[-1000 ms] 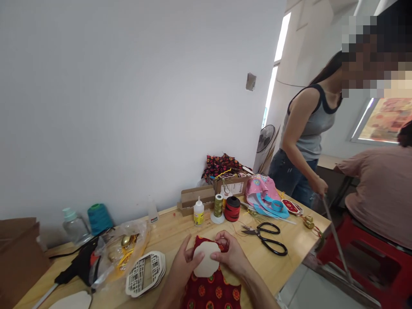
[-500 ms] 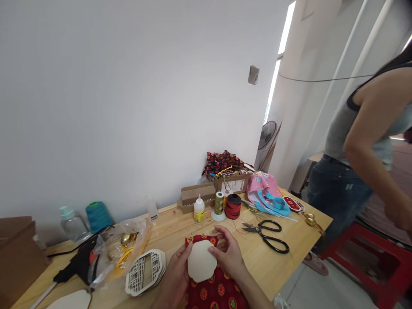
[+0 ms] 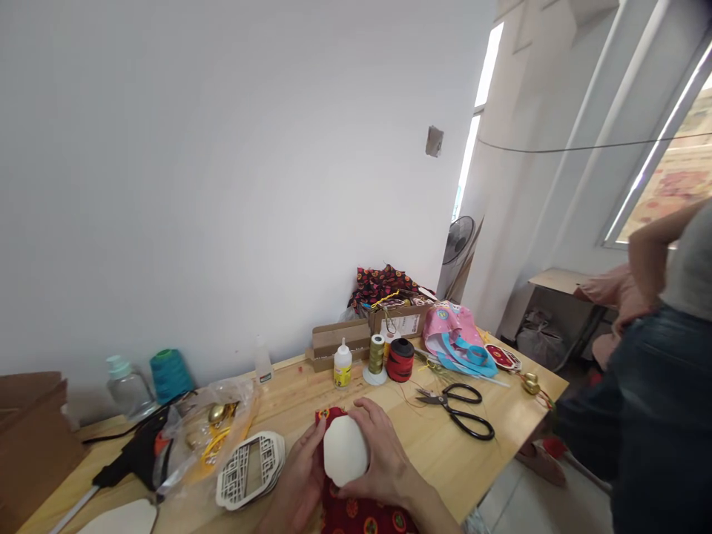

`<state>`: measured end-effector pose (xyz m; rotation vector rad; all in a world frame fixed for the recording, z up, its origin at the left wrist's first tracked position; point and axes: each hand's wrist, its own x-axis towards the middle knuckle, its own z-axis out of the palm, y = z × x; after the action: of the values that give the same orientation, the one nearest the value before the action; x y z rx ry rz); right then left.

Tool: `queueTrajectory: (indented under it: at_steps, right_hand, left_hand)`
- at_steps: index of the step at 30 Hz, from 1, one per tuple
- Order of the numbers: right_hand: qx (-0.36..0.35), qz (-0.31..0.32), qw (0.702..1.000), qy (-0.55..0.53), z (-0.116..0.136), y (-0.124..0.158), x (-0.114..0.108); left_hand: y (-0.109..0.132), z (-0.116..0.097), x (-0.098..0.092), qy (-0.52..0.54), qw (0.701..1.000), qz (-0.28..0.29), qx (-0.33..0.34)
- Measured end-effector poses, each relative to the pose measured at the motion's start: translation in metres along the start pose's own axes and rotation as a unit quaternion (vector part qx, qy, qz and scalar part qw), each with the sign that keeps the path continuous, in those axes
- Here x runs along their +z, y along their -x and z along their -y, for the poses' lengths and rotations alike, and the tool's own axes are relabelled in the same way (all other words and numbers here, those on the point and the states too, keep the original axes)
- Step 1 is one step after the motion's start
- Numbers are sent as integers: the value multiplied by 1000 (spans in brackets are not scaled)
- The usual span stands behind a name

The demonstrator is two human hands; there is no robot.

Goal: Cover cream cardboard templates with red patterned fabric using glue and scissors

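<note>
A cream board with scalloped corners (image 3: 345, 451) lies against red patterned fabric (image 3: 361, 513) near the front of the table. My left hand (image 3: 303, 469) grips the fabric and the board's left edge, its thumb on the front. My right hand (image 3: 383, 452) curls around the board's right side, fingers over the upper edge and thumb at the lower edge. Fabric shows above the board at the left and hangs down below it. Left of my hands lies a stack of lattice-cut frames (image 3: 250, 471). Black-handled scissors (image 3: 459, 409) rest to the right.
A glue bottle (image 3: 343, 366), a gold thread spool (image 3: 377, 356) and a red thread spool (image 3: 400, 361) stand behind my hands. A plastic bag (image 3: 205, 430) and a black glue gun (image 3: 133, 460) lie left. Pink-and-blue cloth (image 3: 459, 337) is at right. A person (image 3: 656, 371) stands beyond the table.
My right hand has shifted from pinching the board's upper right to wrapping its right side, thumb now low. The person at right has moved and turned; the red stool is mostly out of sight.
</note>
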<state>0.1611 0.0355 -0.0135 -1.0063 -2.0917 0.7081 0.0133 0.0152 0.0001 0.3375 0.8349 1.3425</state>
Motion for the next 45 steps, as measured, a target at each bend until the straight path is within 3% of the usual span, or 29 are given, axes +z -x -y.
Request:
queueTrajectory:
  at_steps: [4,6,9,13,18,20,22,25,31,38,45]
  right_hand:
    - [31,-67,979,-192,-10,0,-7]
    - [39,-85,972,-216,-9,-1,-11]
    - [32,-99,987,-124,-1,-5,-14]
    - [-2,-44,998,52,14,-12,-7]
    - [22,-16,996,84,19,-17,2]
    - [28,-25,999,33,14,-15,1]
    - [66,-83,991,-81,6,-12,-2]
    - [133,-151,949,-242,-4,-7,-6]
    - [125,-83,915,-374,-3,-6,5]
    - [104,-77,877,-462,2,0,8]
    - [98,-85,863,-488,2,1,7]
  left_hand:
    - [5,-3,1,6,999,31,-16]
    - [8,-4,3,8,999,45,-27]
    - [9,-5,6,12,997,56,-50]
    - [6,-5,6,18,997,52,-60]
    - [6,-4,2,19,997,59,-37]
    - [7,-5,1,20,998,64,-20]
    - [7,-6,1,21,997,71,-12]
    - [8,-7,2,24,996,84,-14]
    - [11,-5,5,24,994,106,-15]
    - [9,-2,1,3,993,118,12]
    - [3,3,0,-40,990,130,31]
